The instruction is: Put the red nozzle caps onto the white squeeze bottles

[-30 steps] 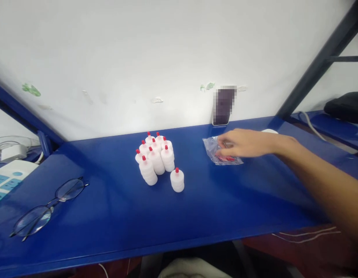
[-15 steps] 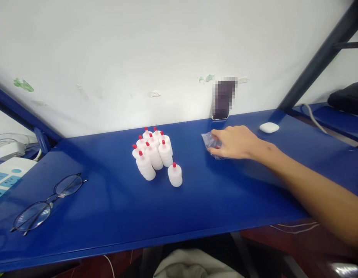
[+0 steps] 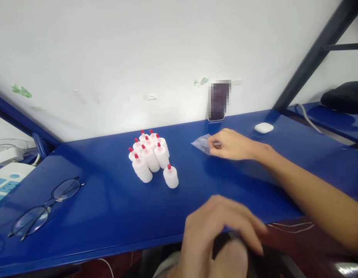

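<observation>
My right hand [image 3: 228, 144] pinches a small clear plastic bag [image 3: 201, 143] between thumb and fingers, at the right of the middle of the blue table [image 3: 109, 216]. The bag's far end sticks out to the left of the fingertips; the part inside the grip is hidden. My left hand [image 3: 216, 231] is in the air over the table's front edge, slightly blurred. Its fingers curve with a gap to the thumb, and nothing shows between them. Left of the bag stand several white squeeze bottles with red caps [image 3: 151, 156] in a close group. One single bottle [image 3: 171, 177] stands apart in front.
Eyeglasses [image 3: 48, 206] lie at the left, near a white and blue power strip [image 3: 11, 179]. A phone [image 3: 219, 101] leans on the wall behind the bag. A white rounded object [image 3: 263, 127] lies at the right. Blue frame posts [image 3: 307, 58] rise at both sides.
My left hand has come into view from below. My right hand has closed its fingers on the bag, which now sticks out further to the left. The view has shifted slightly.
</observation>
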{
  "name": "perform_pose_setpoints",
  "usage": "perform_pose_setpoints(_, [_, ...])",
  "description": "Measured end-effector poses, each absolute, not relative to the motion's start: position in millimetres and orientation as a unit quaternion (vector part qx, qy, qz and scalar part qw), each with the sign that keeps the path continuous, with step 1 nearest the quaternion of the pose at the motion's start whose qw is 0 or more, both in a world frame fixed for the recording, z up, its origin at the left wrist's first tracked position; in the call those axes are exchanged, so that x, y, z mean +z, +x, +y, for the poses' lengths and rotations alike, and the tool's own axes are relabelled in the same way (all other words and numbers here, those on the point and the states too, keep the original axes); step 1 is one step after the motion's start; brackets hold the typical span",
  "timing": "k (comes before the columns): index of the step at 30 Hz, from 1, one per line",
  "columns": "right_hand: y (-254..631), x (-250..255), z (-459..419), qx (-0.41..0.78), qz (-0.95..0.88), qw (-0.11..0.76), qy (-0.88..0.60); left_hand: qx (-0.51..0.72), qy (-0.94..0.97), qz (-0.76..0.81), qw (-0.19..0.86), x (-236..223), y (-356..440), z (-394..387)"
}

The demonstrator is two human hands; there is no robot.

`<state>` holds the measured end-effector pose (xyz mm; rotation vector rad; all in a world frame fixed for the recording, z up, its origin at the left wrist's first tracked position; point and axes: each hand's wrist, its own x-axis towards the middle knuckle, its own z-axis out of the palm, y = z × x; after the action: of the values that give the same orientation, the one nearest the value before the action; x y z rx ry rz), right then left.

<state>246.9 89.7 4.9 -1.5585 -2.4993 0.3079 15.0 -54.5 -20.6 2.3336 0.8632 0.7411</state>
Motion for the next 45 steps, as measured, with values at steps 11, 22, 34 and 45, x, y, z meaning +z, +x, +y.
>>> perform_pose_setpoints(11, [248, 11, 81, 0.345, -0.819, 0.095, -0.448, 0.207, 0.916, 0.313, 0.146, -36, 39, 8])
perform_pose_setpoints(22, [250, 11, 81, 0.410, -0.802, 0.091, -0.424, 0.168, 0.908, 0.353, 0.151, -42, 55, 35])
perform_pose_setpoints(34, [266, 18, 85, 0.403, -0.802, 0.054, -0.438, 0.140, 0.908, 0.384, 0.089, -36, 82, 60])
perform_pose_setpoints(45, [268, 16, 87, 0.386, -0.812, 0.031, -0.437, 0.109, 0.917, 0.379, 0.057, -41, 87, 59])
